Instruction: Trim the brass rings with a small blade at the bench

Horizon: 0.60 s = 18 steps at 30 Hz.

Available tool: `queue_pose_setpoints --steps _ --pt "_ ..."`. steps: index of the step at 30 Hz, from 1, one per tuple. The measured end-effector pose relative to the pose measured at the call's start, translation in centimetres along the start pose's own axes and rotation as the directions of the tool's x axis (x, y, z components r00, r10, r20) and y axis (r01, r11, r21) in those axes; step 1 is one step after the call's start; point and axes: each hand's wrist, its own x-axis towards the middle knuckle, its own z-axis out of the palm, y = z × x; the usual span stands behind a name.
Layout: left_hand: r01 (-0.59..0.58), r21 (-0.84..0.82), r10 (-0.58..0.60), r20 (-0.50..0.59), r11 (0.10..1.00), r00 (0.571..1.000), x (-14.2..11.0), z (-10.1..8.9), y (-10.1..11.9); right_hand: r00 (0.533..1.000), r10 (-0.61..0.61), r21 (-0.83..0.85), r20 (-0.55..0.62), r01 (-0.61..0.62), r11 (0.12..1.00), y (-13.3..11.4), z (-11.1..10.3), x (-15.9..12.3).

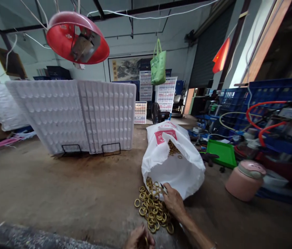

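Observation:
Gold-coloured metal rings [152, 211] lie in a loose heap on the table, spilling from the mouth of a white woven sack [174, 173]. More rings show through the sack's torn opening. My right hand [174, 202] is at the sack's lower lip, over the edge of the heap. Its fingers are closed round a small, dark-tipped thing that I cannot make out. At the bottom edge, in front of the heap, is my left hand [139, 238], partly cut off by the frame. Its fingers are curled, with a bit of a gold-coloured ring between them.
Two white moulded trays [106, 114] lean upright on black wire stands at the left. To the right are a pink lidded jar [245, 180], a green tray [222, 154] and blue crates [234, 98]. A red lamp [78, 38] hangs overhead.

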Motion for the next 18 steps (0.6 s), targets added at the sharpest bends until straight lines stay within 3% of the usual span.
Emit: queue_pose_setpoints --steps 3,6,9,11,14,18 --pt "-0.011 -0.021 0.010 -0.022 1.000 1.000 -0.6 0.5 0.2 0.999 -0.031 0.024 -0.027 0.032 0.999 0.1 -0.3 0.0" --pt "0.028 -0.107 -0.041 -0.124 0.994 0.991 -1.6 1.7 0.9 0.999 -0.015 0.073 -0.043 0.018 0.997 -0.2 -0.9 -0.1" --pt "0.016 -0.091 -0.028 -0.127 0.996 0.992 -2.4 3.0 2.1 0.994 0.110 0.288 -0.025 -0.098 0.952 -0.9 -1.8 0.0" --pt "0.006 0.012 -0.005 -0.103 1.000 0.995 -2.3 3.7 2.7 0.990 0.140 0.405 0.013 -0.133 0.905 -1.5 -2.1 -0.1" --pt "-0.160 0.311 0.200 -0.102 0.937 0.974 -1.6 4.3 3.0 0.984 0.168 0.528 0.059 -0.174 0.832 -2.2 -2.2 -0.9" --pt "-0.398 0.603 0.501 -0.003 0.692 0.866 -0.2 4.4 2.9 0.965 0.200 0.670 0.169 -0.262 0.694 -2.8 -1.6 -2.5"
